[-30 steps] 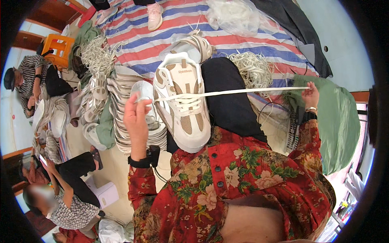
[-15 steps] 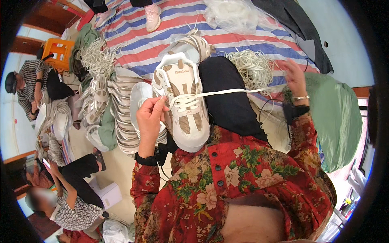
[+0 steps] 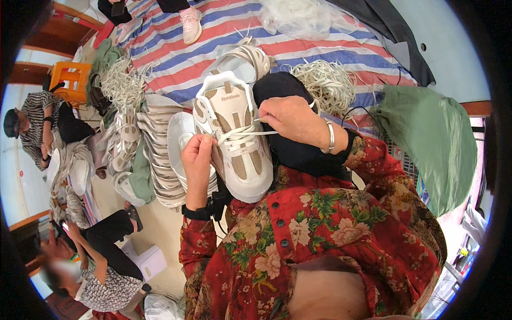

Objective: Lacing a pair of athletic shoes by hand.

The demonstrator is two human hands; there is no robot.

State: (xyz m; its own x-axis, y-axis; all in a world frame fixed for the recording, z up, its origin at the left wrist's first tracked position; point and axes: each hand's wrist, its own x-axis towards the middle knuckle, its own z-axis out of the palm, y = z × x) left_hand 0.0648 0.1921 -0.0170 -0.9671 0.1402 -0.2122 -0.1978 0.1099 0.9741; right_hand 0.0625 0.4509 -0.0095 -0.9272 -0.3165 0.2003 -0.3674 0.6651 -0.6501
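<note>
A beige and white sneaker (image 3: 246,176) with brown mesh panels rests on my lap, its toe toward me. The cream shoelace (image 3: 237,140) crosses its lower eyelets in several rows. At the sneaker's left edge, my left hand (image 3: 197,159) is closed, thumb and forefinger pinching the shoelace by the eyelets. My right hand (image 3: 292,118) is closed in a pinch on the shoelace at the right side, over my dark-clothed leg (image 3: 285,88). Some of the lace is hidden behind the right fingers. Another, partly laced sneaker (image 3: 248,61) lies just beyond.
Stacked shoe uppers (image 3: 160,154) stand to my left. A heap of loose laces (image 3: 328,85) lies on the striped sheet (image 3: 298,48), with more laces (image 3: 124,80) at far left. Green sheeting (image 3: 432,144) is on the right. Two people sit at left; another person's pink shoe (image 3: 191,25) shows ahead.
My right hand has come in from far right to the sneaker's right side, and the long stretched lace is no longer drawn out. My left hand stays by the left eyelets.
</note>
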